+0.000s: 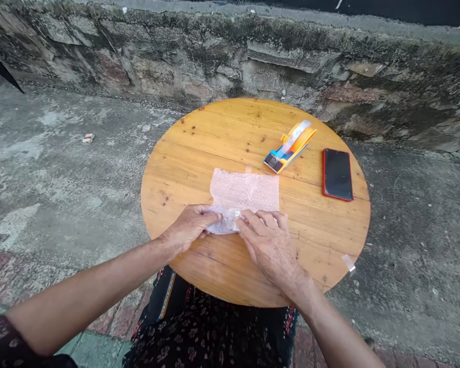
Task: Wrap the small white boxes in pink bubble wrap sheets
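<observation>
A sheet of pinkish bubble wrap (249, 190) lies on the round wooden table (199, 148), its near part folded over into a narrow bundle. My left hand (190, 225) pinches the bundle's left end, thumb on top and fingers beneath. My right hand (267, 235) lies over the right part of the bundle, fingers curled together and pressing on it. Between the hands a small white item (237, 214) with a bluish mark shows at my right fingertips; most of it is hidden.
An orange and blue tape dispenser (290, 147) stands beyond the wrap. A phone in a red case (338, 174) lies at the right. A piece of clear tape (348, 264) hangs on the table's right front edge. Behind the table runs a stone wall (214, 66).
</observation>
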A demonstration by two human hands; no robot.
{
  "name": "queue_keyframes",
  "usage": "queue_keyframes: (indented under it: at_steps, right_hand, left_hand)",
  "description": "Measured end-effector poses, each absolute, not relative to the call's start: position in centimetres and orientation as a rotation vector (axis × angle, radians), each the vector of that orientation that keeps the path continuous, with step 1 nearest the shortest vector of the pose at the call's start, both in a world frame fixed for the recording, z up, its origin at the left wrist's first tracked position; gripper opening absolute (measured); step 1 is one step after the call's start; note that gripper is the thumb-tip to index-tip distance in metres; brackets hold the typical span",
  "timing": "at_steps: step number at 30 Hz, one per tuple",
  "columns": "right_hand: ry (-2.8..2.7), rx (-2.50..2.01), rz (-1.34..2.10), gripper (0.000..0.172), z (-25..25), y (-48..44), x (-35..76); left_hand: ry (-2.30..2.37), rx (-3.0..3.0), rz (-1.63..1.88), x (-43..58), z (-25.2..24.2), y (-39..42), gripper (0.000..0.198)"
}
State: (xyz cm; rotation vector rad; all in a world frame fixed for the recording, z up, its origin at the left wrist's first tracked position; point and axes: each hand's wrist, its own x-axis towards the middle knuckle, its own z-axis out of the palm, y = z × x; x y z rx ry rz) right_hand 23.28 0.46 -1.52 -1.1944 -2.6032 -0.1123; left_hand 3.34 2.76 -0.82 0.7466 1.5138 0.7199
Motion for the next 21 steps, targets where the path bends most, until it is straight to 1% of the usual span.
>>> queue_keyframes:
  at_steps: [3,9,16,21]
  right_hand:
    - [-2.611,-1.196,-0.113,0.027,-1.4,0.5,23.2]
    - [-2.638,-1.216,-0.119,0.026,-1.0,0.5,23.1]
    - [-2.717,-1.24,-0.162,0.034,-0.1,0.6,22.7]
    - [-2.75,-1.266,-0.175,0.03,0.2,0.5,22.2]
  left_hand:
    - [1.499,0.795,0.749,3.7,-0.2,2.8,0.018]
    - [1.516,0.849,0.754,3.6,-1.0,2.7,0.026]
    - [1.494,0.809,0.761,3.6,-1.4,2.7,0.029]
    - [1.482,0.805,0.764,4.0,-0.8,3.1,0.031]
